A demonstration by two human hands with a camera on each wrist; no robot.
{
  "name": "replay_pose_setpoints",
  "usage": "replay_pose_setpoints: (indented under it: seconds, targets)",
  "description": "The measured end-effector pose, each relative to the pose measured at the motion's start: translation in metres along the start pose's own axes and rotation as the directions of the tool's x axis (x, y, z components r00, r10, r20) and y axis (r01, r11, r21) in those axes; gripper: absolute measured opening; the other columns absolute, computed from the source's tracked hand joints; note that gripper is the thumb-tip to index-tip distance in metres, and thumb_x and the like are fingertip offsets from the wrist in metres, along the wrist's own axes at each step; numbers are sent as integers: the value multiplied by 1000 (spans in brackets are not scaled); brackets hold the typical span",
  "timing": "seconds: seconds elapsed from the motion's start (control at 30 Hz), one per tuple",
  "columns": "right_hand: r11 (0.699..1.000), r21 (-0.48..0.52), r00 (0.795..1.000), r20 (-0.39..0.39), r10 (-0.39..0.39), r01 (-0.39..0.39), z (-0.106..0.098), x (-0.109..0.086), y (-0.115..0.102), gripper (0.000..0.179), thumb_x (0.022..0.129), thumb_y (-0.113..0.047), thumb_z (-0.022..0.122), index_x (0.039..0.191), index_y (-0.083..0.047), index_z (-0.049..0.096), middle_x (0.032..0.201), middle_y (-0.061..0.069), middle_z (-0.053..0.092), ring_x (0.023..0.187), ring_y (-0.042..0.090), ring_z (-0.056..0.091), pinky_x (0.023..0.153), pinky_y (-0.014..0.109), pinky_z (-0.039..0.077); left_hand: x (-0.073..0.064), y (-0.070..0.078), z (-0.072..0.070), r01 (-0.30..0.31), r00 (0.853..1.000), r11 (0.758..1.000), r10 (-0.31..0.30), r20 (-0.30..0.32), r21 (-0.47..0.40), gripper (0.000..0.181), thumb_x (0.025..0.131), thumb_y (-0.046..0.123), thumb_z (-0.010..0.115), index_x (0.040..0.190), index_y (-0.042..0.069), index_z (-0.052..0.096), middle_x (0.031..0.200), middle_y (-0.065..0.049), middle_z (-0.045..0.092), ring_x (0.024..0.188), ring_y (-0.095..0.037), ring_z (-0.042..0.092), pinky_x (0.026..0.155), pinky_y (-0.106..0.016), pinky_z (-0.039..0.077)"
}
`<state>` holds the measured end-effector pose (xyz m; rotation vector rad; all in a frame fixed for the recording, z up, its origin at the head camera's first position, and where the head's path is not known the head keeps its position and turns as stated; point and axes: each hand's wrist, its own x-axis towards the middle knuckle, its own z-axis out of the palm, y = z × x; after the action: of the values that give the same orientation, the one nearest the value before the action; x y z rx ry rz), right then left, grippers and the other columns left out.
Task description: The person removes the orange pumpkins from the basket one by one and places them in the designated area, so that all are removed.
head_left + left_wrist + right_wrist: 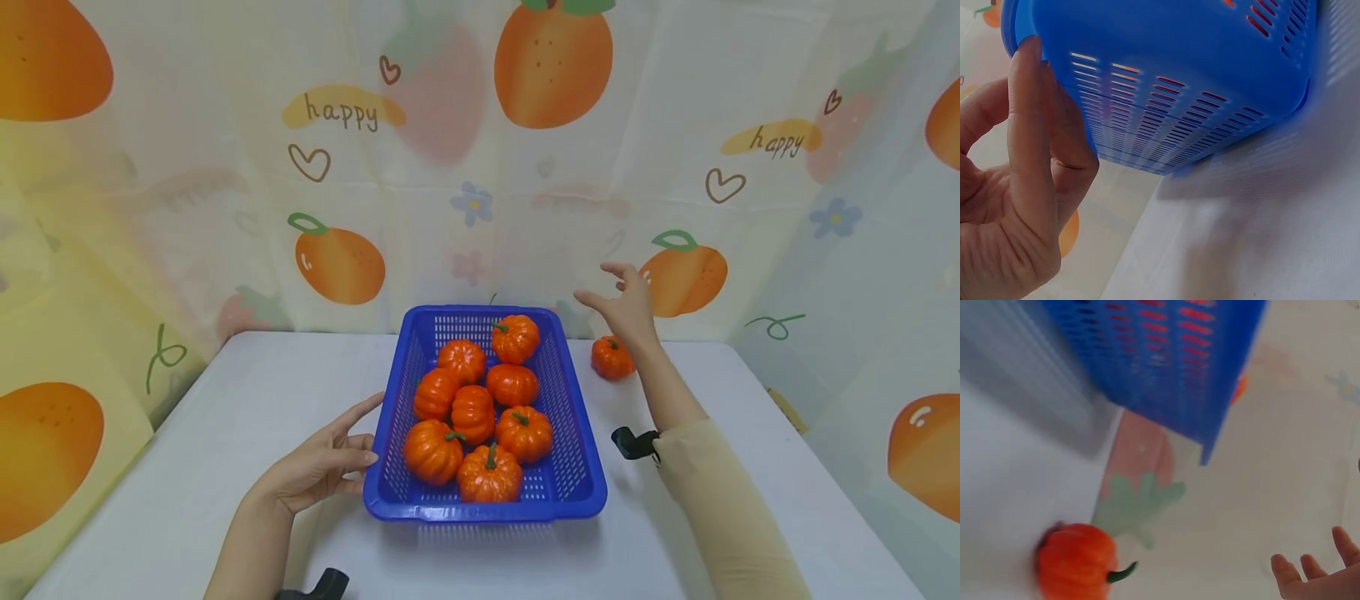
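A blue plastic basket [577, 492] with slotted walls stands on the table and holds several small orange pumpkins [472, 414], some with green stems showing. At its left side is my left hand [322, 462], fingertips touching the rim, as the left wrist view also shows. My right hand [630, 312] is raised in the air beyond the basket's right side, thumb and fingers spread and nothing between them. Below it, one more pumpkin [611, 358] lies on the table to the right of the basket; its green stem is plain in the right wrist view.
The white table [300, 375] meets a hanging cloth [465, 233] printed with fruit, hearts and words at its back edge. Similar cloth hangs at both sides. A dark strap piece [636, 443] sits on the right wrist, another [326, 583] by the left.
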<state>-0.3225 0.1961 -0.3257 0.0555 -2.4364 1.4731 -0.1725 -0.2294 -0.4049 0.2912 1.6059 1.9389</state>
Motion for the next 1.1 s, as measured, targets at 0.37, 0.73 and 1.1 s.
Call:
replay_pose_setpoints:
  seconds: [0.37, 0.73, 1.1]
  targets:
    - [996, -22, 972, 223, -74, 81, 27, 2, -45, 72, 85, -29, 75, 145, -9, 42, 157, 15, 35, 145, 42, 33, 116, 58, 35, -2, 2, 0, -6, 1000, 1000, 6, 23, 3, 89, 95, 3, 55, 159, 21, -4, 98, 4, 69, 80, -8, 67, 74, -29, 61]
    - [996, -15, 944, 323, -74, 84, 62, 0, -49, 76, 83, -30, 77, 146, -8, 41, 156, 17, 35, 142, 45, 35, 115, 57, 36, -2, 0, 0, -2, 1000, 1000, 2, 16, -4, 88, 96, 3, 55, 160, 23, -2, 103, 1, 70, 81, -10, 70, 75, -30, 61]
    - [986, -142, 894, 448, -19, 92, 84, -2, -31, 78, 84, -33, 76, 146, -4, 39, 155, 22, 37, 145, 41, 35, 115, 58, 37, -3, 1, 2, 0, 1000, 1000, 0, 8, -5, 88, 96, 4, 55, 160, 23, -2, 103, 1, 70, 82, -11, 71, 77, -31, 61]
